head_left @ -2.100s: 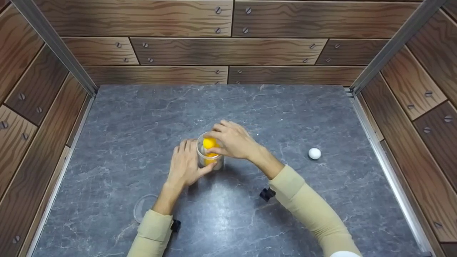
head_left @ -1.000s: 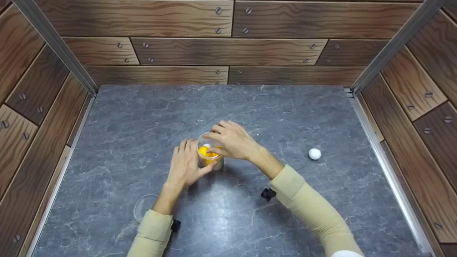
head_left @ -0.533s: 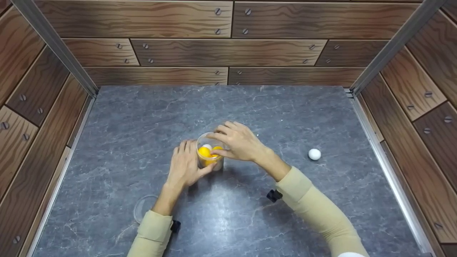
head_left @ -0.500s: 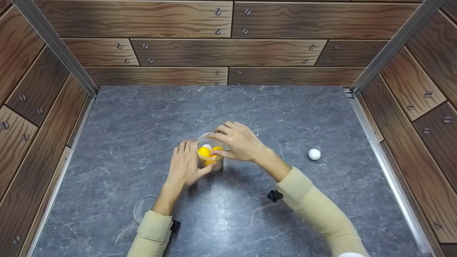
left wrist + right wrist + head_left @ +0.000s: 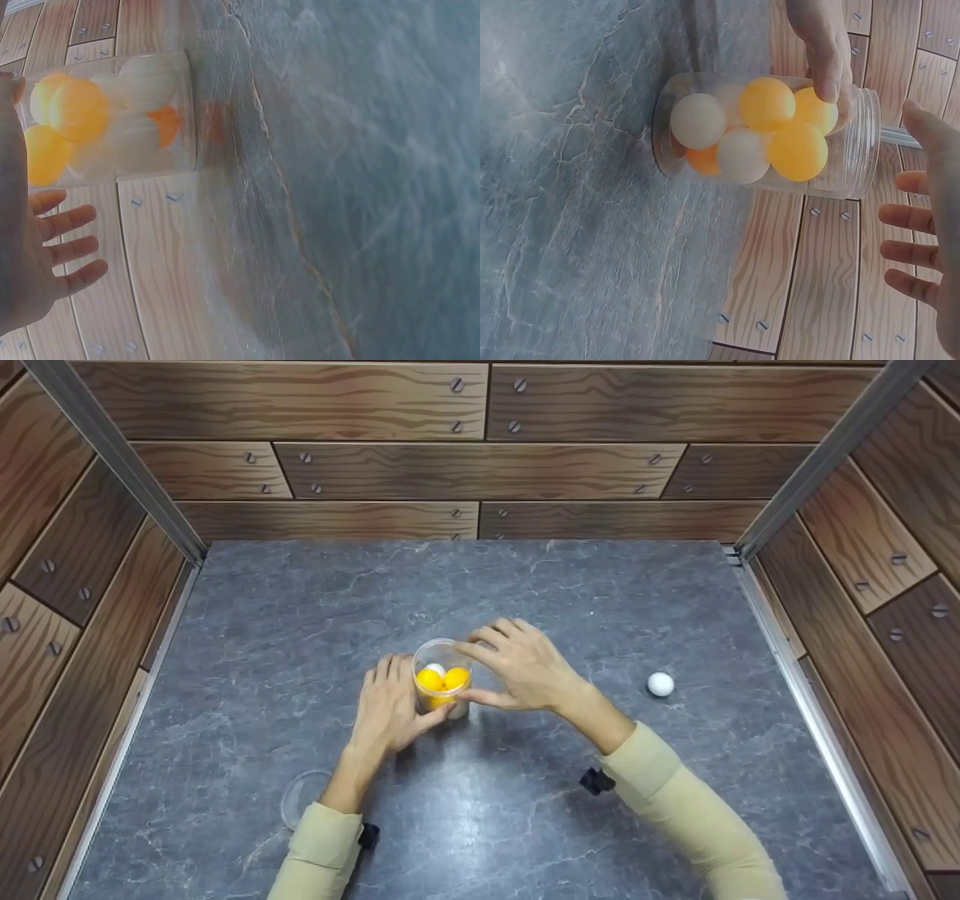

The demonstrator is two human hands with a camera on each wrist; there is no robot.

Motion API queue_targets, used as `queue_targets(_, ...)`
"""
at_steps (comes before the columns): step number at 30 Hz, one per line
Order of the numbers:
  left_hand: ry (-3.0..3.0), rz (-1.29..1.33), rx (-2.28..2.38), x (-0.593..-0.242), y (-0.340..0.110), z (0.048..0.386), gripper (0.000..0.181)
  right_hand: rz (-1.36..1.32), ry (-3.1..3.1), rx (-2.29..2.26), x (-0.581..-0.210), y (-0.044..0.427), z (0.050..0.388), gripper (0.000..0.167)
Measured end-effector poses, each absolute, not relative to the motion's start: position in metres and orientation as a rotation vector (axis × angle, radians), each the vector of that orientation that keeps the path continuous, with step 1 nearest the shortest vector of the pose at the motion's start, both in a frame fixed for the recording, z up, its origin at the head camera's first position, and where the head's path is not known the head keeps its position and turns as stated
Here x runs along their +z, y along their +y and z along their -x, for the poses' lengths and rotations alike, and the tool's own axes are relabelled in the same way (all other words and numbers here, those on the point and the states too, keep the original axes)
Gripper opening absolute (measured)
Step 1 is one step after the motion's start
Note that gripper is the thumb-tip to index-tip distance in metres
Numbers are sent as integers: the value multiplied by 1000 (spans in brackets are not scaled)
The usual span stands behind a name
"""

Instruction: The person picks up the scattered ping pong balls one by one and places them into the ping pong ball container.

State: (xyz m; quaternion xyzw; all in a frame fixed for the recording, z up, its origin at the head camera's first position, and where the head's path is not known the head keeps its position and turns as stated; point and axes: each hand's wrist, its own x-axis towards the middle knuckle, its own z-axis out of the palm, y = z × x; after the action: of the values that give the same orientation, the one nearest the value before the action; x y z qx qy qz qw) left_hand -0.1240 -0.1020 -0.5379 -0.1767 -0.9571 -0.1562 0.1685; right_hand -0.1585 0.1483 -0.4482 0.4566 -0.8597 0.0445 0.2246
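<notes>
In the head view, a clear plastic jar (image 5: 442, 641) stands upright, its mouth uncovered. Inside lie several yellow, white and orange table tennis balls (image 5: 457, 678), better seen through the wall in the right wrist view. My left hand (image 5: 388, 701) holds the jar from its left side, with the thumb laid across the front wall and the other fingers loosely extended behind. Beside the rim on the right is my right hand (image 5: 525, 667), thumb and fingers spread with nothing between them. A small gap separates it from the jar in the right wrist view.
A lone white table tennis ball (image 5: 661, 684) rests on the grey marbled table (image 5: 570, 825) at right. Near the left forearm lies a clear round lid (image 5: 300, 795), partly hidden by the sleeve. Wood-patterned walls (image 5: 480, 472) enclose the back and sides.
The yellow ball that my right hand held at the jar mouth has dropped in among the others. That hand has opened and drawn back to the right. The left hand stays put.
</notes>
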Motion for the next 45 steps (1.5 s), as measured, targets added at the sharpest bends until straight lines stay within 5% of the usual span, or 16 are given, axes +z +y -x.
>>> queue_targets(45,-2734,501,-475,-538,-103,124,93,-890,-2507,275,-488,264,138,68)
